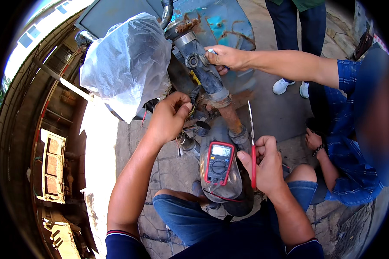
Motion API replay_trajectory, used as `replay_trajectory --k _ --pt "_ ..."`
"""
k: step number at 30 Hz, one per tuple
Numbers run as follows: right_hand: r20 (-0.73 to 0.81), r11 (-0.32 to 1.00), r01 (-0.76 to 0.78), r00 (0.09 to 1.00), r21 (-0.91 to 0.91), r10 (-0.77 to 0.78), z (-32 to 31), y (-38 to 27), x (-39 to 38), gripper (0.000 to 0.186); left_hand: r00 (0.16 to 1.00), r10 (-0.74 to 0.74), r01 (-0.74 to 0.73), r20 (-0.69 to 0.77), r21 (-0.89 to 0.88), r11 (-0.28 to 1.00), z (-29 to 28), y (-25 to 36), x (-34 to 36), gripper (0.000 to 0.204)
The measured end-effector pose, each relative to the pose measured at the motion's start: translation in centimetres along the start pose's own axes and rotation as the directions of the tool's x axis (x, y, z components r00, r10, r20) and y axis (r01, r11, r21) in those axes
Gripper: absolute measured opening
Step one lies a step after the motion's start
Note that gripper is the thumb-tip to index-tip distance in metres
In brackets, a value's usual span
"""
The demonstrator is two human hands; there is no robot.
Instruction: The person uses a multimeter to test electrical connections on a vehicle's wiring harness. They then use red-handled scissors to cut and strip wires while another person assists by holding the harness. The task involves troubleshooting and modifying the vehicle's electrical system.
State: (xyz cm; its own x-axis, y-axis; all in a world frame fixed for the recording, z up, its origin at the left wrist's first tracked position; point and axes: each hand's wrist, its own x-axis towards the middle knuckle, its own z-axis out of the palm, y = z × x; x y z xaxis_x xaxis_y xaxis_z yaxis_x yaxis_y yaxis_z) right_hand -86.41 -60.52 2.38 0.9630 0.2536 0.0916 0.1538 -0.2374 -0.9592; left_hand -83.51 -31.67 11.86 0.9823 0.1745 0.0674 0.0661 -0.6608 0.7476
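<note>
My right hand (266, 166) grips the red handle of a slim tool (253, 164) with a long, thin metal blade pointing up and away. My left hand (170, 116) is closed in a pinch beside wires and a dark connector (194, 94), left of the worn metal fork tube (212, 80). Whatever lies between its fingertips is too small to make out. Between my forearms, a red and grey multimeter (219, 164) rests on the rounded fender (229, 187), its display lit. Clear plastic (125, 60) covers the part beyond my left hand.
At right, a person in a blue checked shirt (348, 162) reaches a hand (229, 58) to the fork tube. Another person's legs (296, 30) stand behind. A rusty blue panel (220, 21) is at the far side. Old wooden and metal frames (54, 166) line the left.
</note>
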Motion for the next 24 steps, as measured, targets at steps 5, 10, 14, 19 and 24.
replay_trajectory --k 5,10,14,19,24 --pt "-0.099 0.944 -0.13 0.99 -0.303 0.104 -2.2 5.2 0.8 0.054 0.949 0.314 -0.233 -0.031 0.602 0.763 1.4 1.8 -2.6 0.047" --pt "-0.166 0.905 -0.218 0.972 -0.365 0.167 -3.0 13.1 -0.2 0.053 0.907 0.416 -0.231 -0.071 0.741 0.63 2.0 0.0 -2.5 0.032" --pt "-0.076 0.945 -0.313 0.944 0.1 0.32 -2.4 14.2 -1.6 0.051 0.948 0.305 -0.164 -0.086 0.691 0.704 1.2 -0.1 -2.1 0.027" --pt "0.028 0.866 -0.204 0.976 0.456 0.215 -0.3 4.8 -0.7 0.055 0.999 0.036 -0.05 0.037 0.497 0.866 -0.3 0.6 -0.3 0.023" --pt "-0.035 0.865 0.124 0.992 0.485 -0.123 6.1 -0.8 2.5 0.069 0.951 -0.192 0.143 0.242 0.205 0.968 -2.5 -0.5 1.7 0.019"
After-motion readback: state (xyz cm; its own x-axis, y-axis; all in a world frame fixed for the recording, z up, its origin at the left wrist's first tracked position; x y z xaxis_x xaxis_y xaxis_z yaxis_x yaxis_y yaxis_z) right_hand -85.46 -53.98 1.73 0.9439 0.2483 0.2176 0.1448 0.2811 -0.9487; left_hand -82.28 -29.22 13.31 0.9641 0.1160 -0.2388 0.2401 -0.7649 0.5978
